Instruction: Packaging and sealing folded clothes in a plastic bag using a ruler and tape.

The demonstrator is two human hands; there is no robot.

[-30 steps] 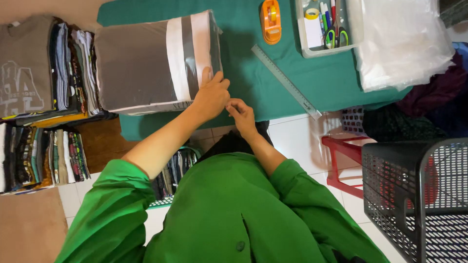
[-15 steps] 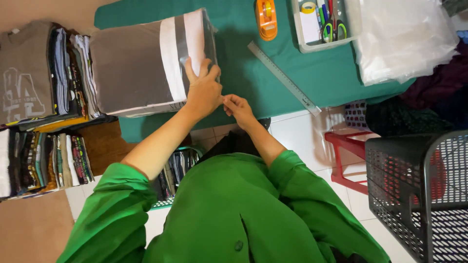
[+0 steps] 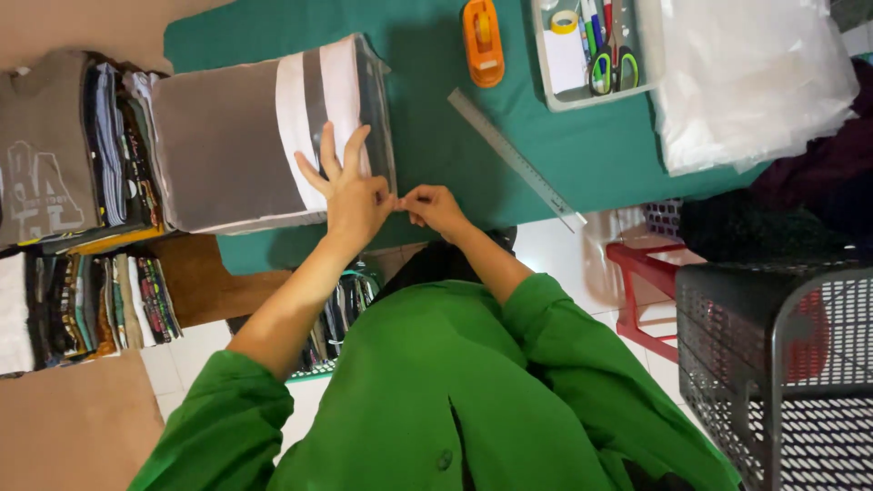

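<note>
A folded grey and white garment in a clear plastic bag lies on the green-covered table. My left hand rests on the bag's right end with its fingers spread. Its thumb meets the fingertips of my right hand. My right hand pinches the bag's flap at the near right corner. What exactly sits between the fingertips is too small to tell.
An orange tape dispenser, a metal ruler, a grey tray of scissors and tape and a pile of clear bags lie on the table. Stacks of folded shirts stand left. A black basket and red stool stand right.
My left hand has spread its fingers over the bag's end. My right hand stays pinched next to it at the bag's corner.
</note>
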